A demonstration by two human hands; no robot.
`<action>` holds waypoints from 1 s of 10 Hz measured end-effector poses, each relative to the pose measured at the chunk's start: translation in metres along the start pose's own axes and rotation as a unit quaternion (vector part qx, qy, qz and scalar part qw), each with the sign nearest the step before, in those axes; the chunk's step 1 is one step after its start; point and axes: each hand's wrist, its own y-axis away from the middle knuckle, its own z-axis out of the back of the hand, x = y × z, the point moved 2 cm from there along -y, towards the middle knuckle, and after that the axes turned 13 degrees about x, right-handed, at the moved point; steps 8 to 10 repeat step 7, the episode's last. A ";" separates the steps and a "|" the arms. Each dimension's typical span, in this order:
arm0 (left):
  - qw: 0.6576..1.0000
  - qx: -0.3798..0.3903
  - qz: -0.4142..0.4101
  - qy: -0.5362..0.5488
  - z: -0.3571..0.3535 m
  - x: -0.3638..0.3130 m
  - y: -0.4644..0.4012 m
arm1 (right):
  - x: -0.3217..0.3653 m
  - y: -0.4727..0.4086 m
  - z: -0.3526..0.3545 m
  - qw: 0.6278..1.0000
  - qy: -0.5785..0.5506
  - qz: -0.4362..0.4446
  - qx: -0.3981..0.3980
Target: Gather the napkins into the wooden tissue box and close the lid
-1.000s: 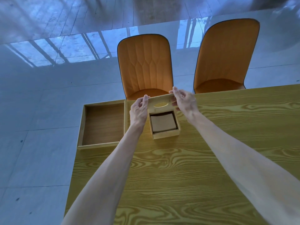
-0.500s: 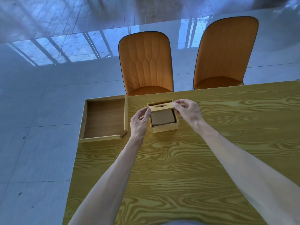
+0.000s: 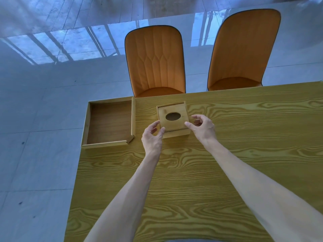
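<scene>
The lid (image 3: 173, 117), raised at its far edge half a second earlier with the napkins showing beneath, now lies flat in the box (image 3: 176, 133), its oval slot facing up; the napkins are hidden under it. The box stands on the table (image 3: 192, 172) near the far edge, toward the left corner. The left hand (image 3: 152, 137) touches the lid's near-left corner with its thumb, fingers loosely curled and apart. The right hand (image 3: 201, 126) has thumb and forefinger spread at the box's right side; whether they touch it cannot be told. An open tray (image 3: 108, 144) sits at the table's far-left corner, overhanging the left edge, near the box. Two orange chairs (image 3: 155, 62) stand beyond the far edge. Nothing lies between hands and box.
</scene>
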 end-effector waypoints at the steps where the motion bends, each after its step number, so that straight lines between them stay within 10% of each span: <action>1: 0.999 0.006 0.031 0.019 -0.001 0.004 -0.004 | -0.007 -0.005 -0.005 0.999 -0.028 -0.026 0.018; 4: 0.998 0.018 0.057 0.013 0.005 0.004 -0.014 | -0.013 -0.004 -0.012 0.995 -0.085 -0.048 0.026; 7: 0.935 0.166 0.081 -0.302 0.033 -0.044 -0.013 | 0.039 -0.001 0.015 0.980 0.156 -0.066 0.105; 10: 0.935 0.166 0.081 -0.302 0.033 -0.044 -0.013 | 0.039 -0.001 0.015 0.980 0.156 -0.066 0.105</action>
